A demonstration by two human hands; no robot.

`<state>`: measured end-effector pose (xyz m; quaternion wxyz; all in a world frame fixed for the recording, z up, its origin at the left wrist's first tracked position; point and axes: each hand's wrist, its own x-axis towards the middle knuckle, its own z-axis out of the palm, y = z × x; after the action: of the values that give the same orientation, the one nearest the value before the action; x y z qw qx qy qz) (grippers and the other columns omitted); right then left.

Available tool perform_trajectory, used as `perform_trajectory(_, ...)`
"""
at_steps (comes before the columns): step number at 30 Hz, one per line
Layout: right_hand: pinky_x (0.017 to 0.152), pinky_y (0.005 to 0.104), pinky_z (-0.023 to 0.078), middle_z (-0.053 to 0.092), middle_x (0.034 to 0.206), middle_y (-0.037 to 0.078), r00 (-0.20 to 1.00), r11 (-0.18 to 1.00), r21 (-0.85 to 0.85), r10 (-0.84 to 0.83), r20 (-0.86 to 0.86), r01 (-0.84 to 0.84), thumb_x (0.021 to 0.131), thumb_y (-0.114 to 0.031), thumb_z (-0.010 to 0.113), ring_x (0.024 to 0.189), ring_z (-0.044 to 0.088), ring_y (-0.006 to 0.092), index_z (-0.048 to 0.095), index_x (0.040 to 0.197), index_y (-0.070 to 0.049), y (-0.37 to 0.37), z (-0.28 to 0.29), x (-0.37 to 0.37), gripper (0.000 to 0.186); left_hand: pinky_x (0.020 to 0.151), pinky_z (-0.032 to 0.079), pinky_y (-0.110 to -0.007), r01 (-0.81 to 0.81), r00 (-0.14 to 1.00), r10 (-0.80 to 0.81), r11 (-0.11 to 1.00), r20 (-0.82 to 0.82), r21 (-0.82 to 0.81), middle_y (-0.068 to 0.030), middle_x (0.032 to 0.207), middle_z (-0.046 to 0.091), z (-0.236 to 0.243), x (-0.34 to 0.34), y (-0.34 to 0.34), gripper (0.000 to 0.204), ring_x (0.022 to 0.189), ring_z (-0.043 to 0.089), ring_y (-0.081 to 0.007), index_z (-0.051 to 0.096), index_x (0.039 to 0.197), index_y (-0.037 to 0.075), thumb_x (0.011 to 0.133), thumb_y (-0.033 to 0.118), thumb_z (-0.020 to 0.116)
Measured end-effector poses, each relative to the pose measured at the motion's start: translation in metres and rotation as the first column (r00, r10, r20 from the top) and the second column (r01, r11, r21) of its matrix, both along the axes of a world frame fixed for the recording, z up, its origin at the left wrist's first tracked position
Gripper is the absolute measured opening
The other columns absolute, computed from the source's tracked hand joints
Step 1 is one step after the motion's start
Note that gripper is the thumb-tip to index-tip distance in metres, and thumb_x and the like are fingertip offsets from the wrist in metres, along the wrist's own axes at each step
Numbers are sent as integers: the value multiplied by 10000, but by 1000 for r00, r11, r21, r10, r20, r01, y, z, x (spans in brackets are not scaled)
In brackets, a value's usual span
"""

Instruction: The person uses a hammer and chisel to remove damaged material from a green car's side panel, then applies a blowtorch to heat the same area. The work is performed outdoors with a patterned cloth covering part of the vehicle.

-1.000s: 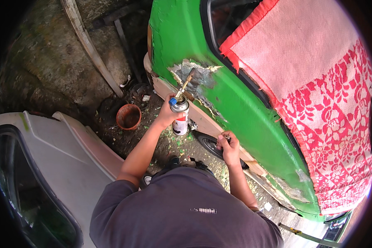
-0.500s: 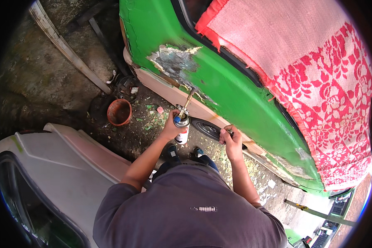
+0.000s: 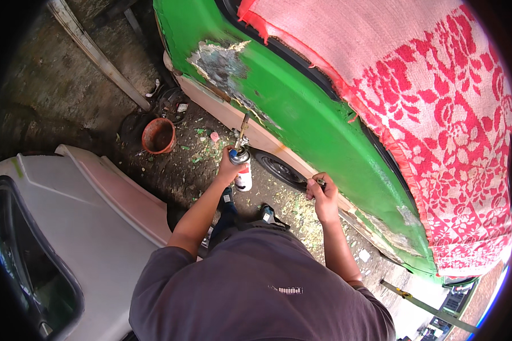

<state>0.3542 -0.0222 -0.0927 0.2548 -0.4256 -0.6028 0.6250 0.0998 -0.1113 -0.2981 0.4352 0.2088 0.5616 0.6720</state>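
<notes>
My left hand (image 3: 228, 169) is wrapped round the top of a gas blowtorch (image 3: 244, 179), a white and red canister with a brass burner tube. The tube tilts up toward the green car body (image 3: 304, 122), its tip just short of the lower edge. No flame is visible. Above the tip, a scorched patch (image 3: 221, 63) shows grey surface with ragged, peeling paint edges. My right hand (image 3: 325, 200) is closed on a small dark object (image 3: 321, 183) beside the car's lower edge; its kind cannot be made out.
A red-and-white floral cloth (image 3: 432, 102) drapes over the car's window and roof. Behind my left arm stands a grey car body (image 3: 91, 221). A reddish-brown bucket (image 3: 159, 136) sits on the chip-strewn floor near a long metal strip (image 3: 96, 54). A wheel (image 3: 279, 169) shows beneath the car.
The car and floor have shifted slightly left in view. My left hand and the blowtorch sit a little farther left; both hands keep their grips.
</notes>
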Motion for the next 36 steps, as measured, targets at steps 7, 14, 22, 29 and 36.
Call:
perform_trajectory(7, 561, 255, 412, 503, 683, 29, 993, 993, -15, 118, 3, -118, 932, -109, 579, 611, 462, 93, 509, 898, -1, 9, -4, 22, 133, 903, 470, -366, -59, 994, 47, 992, -103, -114, -78, 1137, 536, -24, 30, -8, 785, 1039, 555, -185, 310, 1290, 58, 655, -26, 765)
perform_trajectory(14, 542, 238, 386, 498, 654, 0, 988, 988, -17, 151, 30, -150, 924, -142, 605, 586, 453, 72, 525, 911, -10, 15, -7, 41, 155, 888, 473, -361, -166, 986, 166, 980, -14, -113, -73, 1121, 549, -8, 17, 0, 771, 1019, 566, -184, 320, 1292, 84, 665, -28, 754)
perform_trajectory(22, 554, 247, 407, 497, 671, 16, 990, 991, 2, 130, 51, -130, 929, -102, 581, 593, 454, 88, 512, 900, -6, 3, -3, 15, 122, 901, 464, -364, -173, 985, 173, 985, 24, -24, -68, 1143, 545, -7, -25, 2, 742, 1047, 559, -184, 334, 1298, 93, 683, -42, 725)
perform_trajectory(29, 564, 248, 410, 507, 692, 25, 996, 997, 4, 74, 42, -74, 927, -105, 580, 607, 462, 92, 515, 916, -2, -20, -5, -23, 122, 931, 450, -374, -73, 997, 73, 995, -11, -70, -69, 1173, 529, -9, -53, -6, 771, 1073, 550, -196, 304, 1307, 90, 680, -43, 733)
perform_trajectory(36, 550, 227, 383, 514, 640, -2, 1000, 1000, 23, 7, -4, -7, 919, -167, 619, 589, 467, 67, 534, 910, -18, -40, -9, -52, 172, 963, 437, -391, 71, 996, -68, 997, 59, -42, -60, 1168, 519, -2, -64, -13, 773, 1096, 549, -201, 306, 1289, 103, 655, -57, 718)
